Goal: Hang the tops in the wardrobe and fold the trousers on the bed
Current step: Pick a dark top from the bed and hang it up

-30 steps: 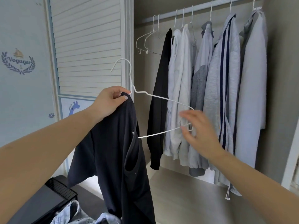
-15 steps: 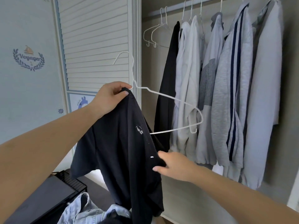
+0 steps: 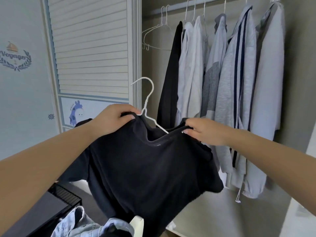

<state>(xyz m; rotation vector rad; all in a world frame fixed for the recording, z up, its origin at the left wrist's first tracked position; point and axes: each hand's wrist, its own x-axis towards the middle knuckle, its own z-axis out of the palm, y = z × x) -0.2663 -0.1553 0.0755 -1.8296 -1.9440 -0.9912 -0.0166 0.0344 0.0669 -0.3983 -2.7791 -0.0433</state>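
A black T-shirt (image 3: 147, 170) hangs spread between my two hands in front of the open wardrobe. My left hand (image 3: 112, 119) grips its left shoulder at the neck of a white wire hanger (image 3: 148, 101). My right hand (image 3: 203, 131) pinches the right shoulder of the shirt. The hanger's hook sticks up above the collar; its lower part is hidden inside the shirt. Light blue denim (image 3: 80, 224) lies bunched at the bottom edge.
The wardrobe rail (image 3: 177, 6) holds two bare wire hangers (image 3: 157, 31) at its left end, then a black top (image 3: 171, 79) and several grey and white tops (image 3: 239, 82). A slatted sliding door (image 3: 90, 48) stands left. A black crate (image 3: 66, 194) sits low left.
My right hand rose from the shirt's lower edge to its right shoulder. The shirt now covers the hanger's arm, which stuck out bare before. The hanger sits lower and nearer the middle.
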